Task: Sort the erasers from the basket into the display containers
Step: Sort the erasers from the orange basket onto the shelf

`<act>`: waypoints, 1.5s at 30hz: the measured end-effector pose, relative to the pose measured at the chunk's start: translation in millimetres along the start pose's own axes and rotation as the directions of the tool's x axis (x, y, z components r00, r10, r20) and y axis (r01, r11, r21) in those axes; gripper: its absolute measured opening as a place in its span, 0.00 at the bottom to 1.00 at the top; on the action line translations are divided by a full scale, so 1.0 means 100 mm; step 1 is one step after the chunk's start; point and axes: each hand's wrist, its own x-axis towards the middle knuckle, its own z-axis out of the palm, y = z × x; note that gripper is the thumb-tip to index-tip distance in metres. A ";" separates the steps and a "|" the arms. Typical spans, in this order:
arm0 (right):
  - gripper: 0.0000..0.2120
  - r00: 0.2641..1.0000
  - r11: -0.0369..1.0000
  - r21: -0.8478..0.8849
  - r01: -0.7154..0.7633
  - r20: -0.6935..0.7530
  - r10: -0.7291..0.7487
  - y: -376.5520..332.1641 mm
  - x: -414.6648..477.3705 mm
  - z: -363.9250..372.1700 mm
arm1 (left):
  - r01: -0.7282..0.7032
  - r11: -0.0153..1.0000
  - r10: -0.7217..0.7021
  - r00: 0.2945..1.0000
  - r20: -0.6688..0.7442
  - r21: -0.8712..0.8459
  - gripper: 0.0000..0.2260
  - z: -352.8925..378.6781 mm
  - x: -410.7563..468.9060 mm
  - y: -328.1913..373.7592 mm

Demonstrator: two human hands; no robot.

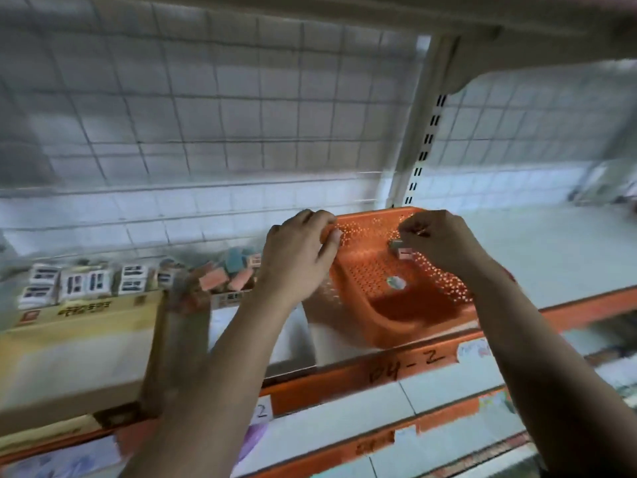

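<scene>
Gripping: my left hand curls round basket rim.
Pinching: right hand nips eraser.
Risk: weak pinch could drop it.

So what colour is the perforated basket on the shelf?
The basket is orange, seen clearly in the head view.

Both bare forearms rise from the bottom of the frame toward its middle. The left hand, just left of centre, shows its back, with fingers curled over the rim of the basket and the thumb pressed against it. The right hand, right of centre, bends at the wrist, its curled fingers pinching a small eraser. One finger wears a ring.
</scene>
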 end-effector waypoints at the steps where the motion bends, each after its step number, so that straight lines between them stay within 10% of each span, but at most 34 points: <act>1: 0.04 0.999 0.999 -0.033 0.010 0.051 -0.008 0.11 0.07 -0.03 | 0.006 1.000 -0.006 1.000 -0.007 -0.011 0.19 0.08 0.03 0.05; 11: 0.13 0.865 0.809 -0.487 0.329 0.499 -0.052 0.72 0.71 0.41 | 0.092 0.996 -0.092 0.996 -0.017 -0.013 0.19 0.42 0.07 0.29; 26: 0.14 0.867 0.831 -0.446 0.333 0.490 -0.085 0.76 0.71 0.46 | 0.069 0.995 -0.074 0.995 -0.070 -0.071 0.15 0.57 0.19 0.24; 38: 0.05 0.985 0.981 0.195 0.011 -0.170 0.023 0.84 -0.11 -0.15 | -0.230 0.970 0.194 0.924 0.328 0.074 0.09 0.94 1.08 0.58; 45: 0.05 0.964 0.932 0.358 -0.058 -0.223 0.146 0.92 -0.10 -0.13 | -0.305 0.931 0.187 0.872 0.452 0.203 0.08 1.44 1.31 0.53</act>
